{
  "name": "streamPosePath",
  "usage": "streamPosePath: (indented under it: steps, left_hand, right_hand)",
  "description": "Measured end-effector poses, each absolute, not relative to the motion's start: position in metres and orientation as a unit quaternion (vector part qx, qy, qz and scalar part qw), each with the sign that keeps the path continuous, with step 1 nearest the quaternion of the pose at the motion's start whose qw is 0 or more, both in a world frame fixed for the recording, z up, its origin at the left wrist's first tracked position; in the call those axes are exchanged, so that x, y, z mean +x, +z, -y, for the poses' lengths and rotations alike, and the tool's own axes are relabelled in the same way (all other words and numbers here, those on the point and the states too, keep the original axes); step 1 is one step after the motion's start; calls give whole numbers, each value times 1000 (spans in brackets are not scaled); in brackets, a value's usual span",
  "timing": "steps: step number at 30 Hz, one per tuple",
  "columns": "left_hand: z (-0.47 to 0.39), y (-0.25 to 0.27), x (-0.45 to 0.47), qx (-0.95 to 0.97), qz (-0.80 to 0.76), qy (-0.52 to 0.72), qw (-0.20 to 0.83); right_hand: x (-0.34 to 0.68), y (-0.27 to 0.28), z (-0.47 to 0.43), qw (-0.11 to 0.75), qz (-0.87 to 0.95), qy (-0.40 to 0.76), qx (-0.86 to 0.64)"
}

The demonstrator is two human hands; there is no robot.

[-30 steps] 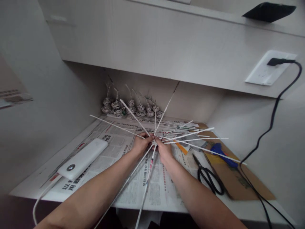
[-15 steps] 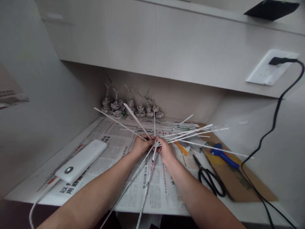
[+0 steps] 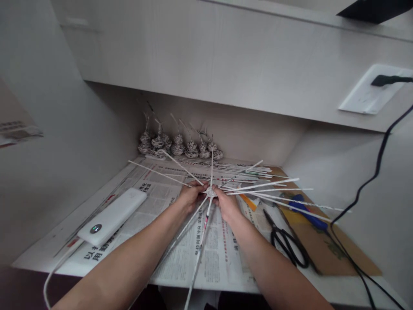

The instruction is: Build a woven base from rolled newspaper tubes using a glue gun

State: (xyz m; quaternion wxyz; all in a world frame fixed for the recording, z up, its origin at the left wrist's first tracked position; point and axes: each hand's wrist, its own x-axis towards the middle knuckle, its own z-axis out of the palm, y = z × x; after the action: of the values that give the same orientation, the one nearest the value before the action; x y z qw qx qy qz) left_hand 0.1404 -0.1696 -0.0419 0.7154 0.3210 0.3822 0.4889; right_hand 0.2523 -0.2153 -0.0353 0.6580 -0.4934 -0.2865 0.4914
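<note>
Between my hands is a small woven paper base (image 3: pixel 211 192), with rolled-paper strips (image 3: pixel 274 184) fanning out from it on all sides. My left hand (image 3: pixel 192 193) pinches its left edge, fingers closed near the strips that point up and left. On the opposite edge my right hand (image 3: pixel 225 201) is closed, its thumb close to the middle of the weave. Several strips pass out beyond the right hand; two run down toward me between my forearms. The fingertips under the base are hidden.
Newspaper (image 3: pixel 206 258) covers the tabletop. A white power bank (image 3: pixel 112 215) with a cable lies left. To the right are black scissors (image 3: pixel 287 243), a blue-handled tool (image 3: pixel 308 213) and cardboard (image 3: pixel 342 254). Woven gourd shapes (image 3: pixel 178 145) stand at the back, below an overhanging panel (image 3: pixel 209 56).
The base looks flatter toward me now, and the strips on the right have swung slightly lower. Both hands keep their hold. The whole view has shifted a little.
</note>
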Motion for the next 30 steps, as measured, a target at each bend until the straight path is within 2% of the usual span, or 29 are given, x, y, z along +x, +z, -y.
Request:
streamPosePath:
  steps: [11,22,25,28,30]
  left_hand:
    - [178,-38,145,338,-362,499,711]
    - [180,-35,147,371,-355,513,688]
    - [176,-31,134,408,-324,467,714]
    - [166,-27,117,477,-232,362,766]
    - [160,-27,109,512,-251,360,738]
  right_hand:
    - [253,-34,219,653,341,446,-508]
    - [258,-37,214,655,324,469,-496]
    - [260,-38,212,668,319,454,-496]
    - [263,-38,211,673,312,436,-509]
    - [265,-37,211,665,324,429,-519]
